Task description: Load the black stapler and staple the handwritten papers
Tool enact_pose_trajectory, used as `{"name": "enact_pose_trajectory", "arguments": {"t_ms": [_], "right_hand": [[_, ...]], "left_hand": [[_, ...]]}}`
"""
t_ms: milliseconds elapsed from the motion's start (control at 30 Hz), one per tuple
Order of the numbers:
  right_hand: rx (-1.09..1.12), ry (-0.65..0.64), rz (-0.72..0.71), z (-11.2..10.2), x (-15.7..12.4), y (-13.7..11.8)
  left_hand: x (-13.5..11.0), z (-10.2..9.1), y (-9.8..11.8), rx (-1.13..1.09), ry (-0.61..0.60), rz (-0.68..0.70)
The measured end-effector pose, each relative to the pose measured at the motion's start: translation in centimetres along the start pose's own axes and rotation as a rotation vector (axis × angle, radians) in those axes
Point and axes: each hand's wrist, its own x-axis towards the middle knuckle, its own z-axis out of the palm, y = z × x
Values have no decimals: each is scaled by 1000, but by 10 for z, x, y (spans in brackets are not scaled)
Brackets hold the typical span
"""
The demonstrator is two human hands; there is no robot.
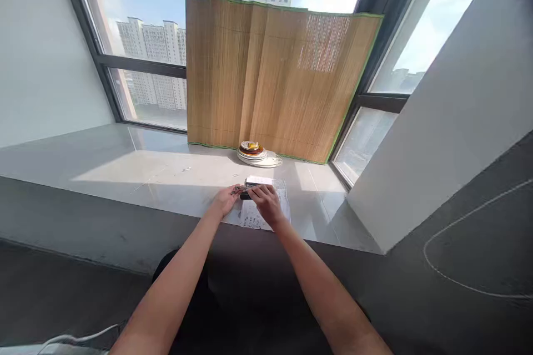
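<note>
My left hand [225, 201] is closed on a small, shiny metal object [237, 189], too small in view to name. Close beside it, my right hand [267, 203] has its fingers bent together at the object's right end; what they pinch is hidden. A small dark item [245, 196] shows between the two hands. Under my right hand lie sheets of paper [252, 217] with handwriting. Just beyond the fingers is a white, flat thing with a dark edge [259, 180].
On the tiled window sill [195, 177], a stack of round plates [252, 155] stands behind my hands. A bamboo mat [270, 77] leans against the windows. Small scraps [186, 169] lie to the left. A sloping white wall [416, 138] bounds the right side.
</note>
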Motion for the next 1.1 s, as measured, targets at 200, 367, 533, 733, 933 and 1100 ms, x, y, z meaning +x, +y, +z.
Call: {"name": "enact_pose_trajectory", "arguments": {"t_ms": [200,367,533,733,933,1100], "right_hand": [[254,134,738,7,-10,10],[532,45,969,4,-26,22],[420,186,584,0,-14,9],[503,92,178,5,14,-9],[390,60,135,4,11,-9],[385,273,389,-9,-11,17]], "left_hand": [[-10,6,3,39,-10,33],[-24,10,9,132,-90,34],[-27,9,10,266,-190,52],[-26,7,8,240,-295,106],[-27,7,9,328,-308,112],[-23,5,10,594,-115,246]]}}
